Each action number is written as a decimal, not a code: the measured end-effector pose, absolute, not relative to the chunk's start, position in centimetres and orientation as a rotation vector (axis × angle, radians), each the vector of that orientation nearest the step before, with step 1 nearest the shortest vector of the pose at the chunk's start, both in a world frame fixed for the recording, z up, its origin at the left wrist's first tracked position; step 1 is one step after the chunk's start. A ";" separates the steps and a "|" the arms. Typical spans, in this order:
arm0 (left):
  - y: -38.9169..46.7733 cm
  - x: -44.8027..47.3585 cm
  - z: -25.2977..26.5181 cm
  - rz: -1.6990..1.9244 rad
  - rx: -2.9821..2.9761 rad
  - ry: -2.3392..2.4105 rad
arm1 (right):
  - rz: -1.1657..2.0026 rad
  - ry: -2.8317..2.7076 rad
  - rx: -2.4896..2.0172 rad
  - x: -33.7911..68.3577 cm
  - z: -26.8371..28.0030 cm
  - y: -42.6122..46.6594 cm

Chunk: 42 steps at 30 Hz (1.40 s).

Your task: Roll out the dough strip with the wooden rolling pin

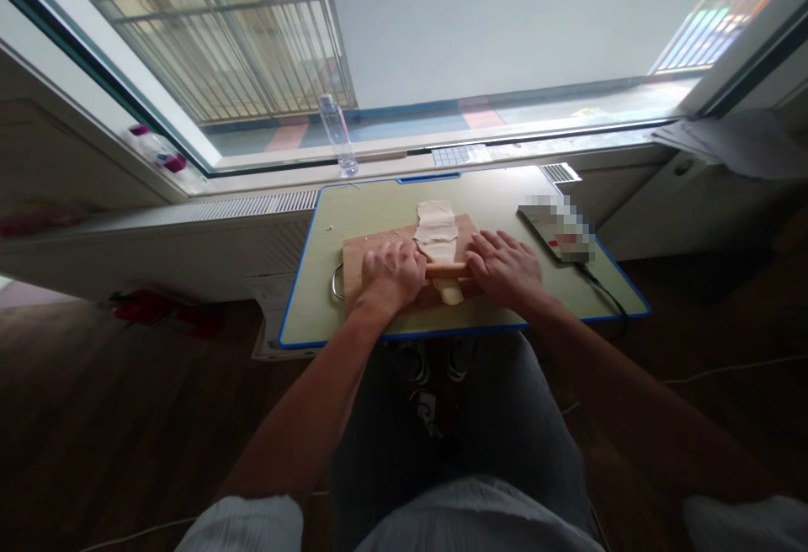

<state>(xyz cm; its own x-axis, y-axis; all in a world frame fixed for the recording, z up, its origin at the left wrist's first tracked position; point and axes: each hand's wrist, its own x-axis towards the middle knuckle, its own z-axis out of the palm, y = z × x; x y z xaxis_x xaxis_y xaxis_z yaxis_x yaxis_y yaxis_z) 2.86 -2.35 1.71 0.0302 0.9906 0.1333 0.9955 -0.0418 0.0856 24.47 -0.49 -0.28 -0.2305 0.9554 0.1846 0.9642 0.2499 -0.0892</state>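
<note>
A long strip of pale dough [435, 228] lies on a wooden cutting board [372, 246], running away from me. Across the dough's near part rests a wooden rolling pin [446, 269]. My left hand [392, 270] is closed over the pin's left end, and my right hand [505, 266] is closed over its right end. The ends of the pin are hidden under my hands. A rounded tongue of dough pokes out on the near side of the pin. At the board's left edge is a metal handle [337, 281].
The board sits on a small yellow-green table [379, 194] with blue edging. A dark flat device [555, 232], partly pixelated, lies at right with a black cable [603, 289]. A clear bottle [339, 135] stands on the windowsill, and papers [745, 140] lie at far right.
</note>
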 end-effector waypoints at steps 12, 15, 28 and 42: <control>-3.1 2.8 1.9 -0.200 -2.229 -2.173 | -0.034 -2.312 -1.870 24.4 -0.1 -1.2; -1.7 2.3 2.4 -0.174 -2.353 -2.117 | 0.048 -2.338 -1.892 24.4 0.2 -0.1; 2.3 1.5 2.5 -0.101 -2.522 -2.267 | 0.254 -2.372 -1.929 24.5 0.9 4.6; 6.9 0.8 1.7 -0.016 -2.517 -2.372 | 0.263 -2.541 -1.938 24.3 2.0 9.3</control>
<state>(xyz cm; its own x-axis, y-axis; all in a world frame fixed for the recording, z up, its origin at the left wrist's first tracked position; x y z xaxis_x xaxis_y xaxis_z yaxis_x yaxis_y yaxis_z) 0.78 6.90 1.74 0.0825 0.9748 -0.2073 0.9719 -0.0326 0.2333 24.29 9.34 2.04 -0.2678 0.9517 -0.1503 0.9623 0.2565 -0.0904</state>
